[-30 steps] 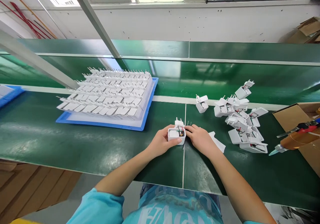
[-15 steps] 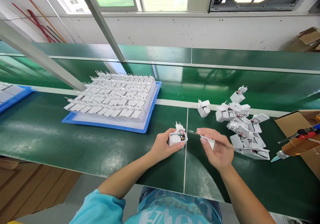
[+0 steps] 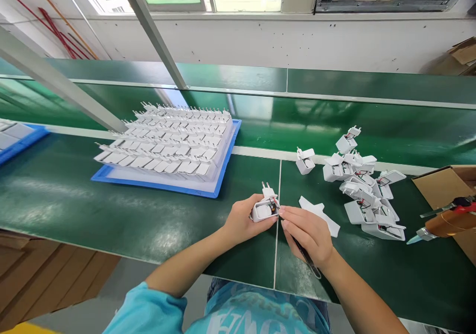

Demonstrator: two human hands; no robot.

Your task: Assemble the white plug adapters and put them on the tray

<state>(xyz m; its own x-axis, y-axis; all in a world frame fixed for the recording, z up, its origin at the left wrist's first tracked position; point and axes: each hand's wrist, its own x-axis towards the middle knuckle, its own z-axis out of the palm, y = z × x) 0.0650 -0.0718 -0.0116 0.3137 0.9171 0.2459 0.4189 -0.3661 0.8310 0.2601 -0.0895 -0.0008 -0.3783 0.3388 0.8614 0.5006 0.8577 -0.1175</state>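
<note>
My left hand [image 3: 243, 217] is closed around a small white plug housing [image 3: 263, 212], open on top with wires and a dark part showing inside. A lid with two plug pins stands up at its far side. In my right hand [image 3: 307, 232] is a pair of dark tweezers [image 3: 305, 255], gripped between thumb and fingers. Their tips reach the right side of the housing, though my fingers partly hide the exact contact. Just beyond my right hand lies a flat white irregular piece [image 3: 319, 216] on the green bench.
A blue tray [image 3: 156, 187] at left bears rows of white plug housings [image 3: 174, 143]. One open housing [image 3: 305, 162] stands apart, left of a pile of them [image 3: 368, 200]. At right, a brown glue gun [image 3: 446, 223] lies by a cardboard box [image 3: 437, 187].
My right hand has moved left and turned, bringing the tweezers to the housing. The flat white piece behind it is now uncovered. My left hand keeps its hold.
</note>
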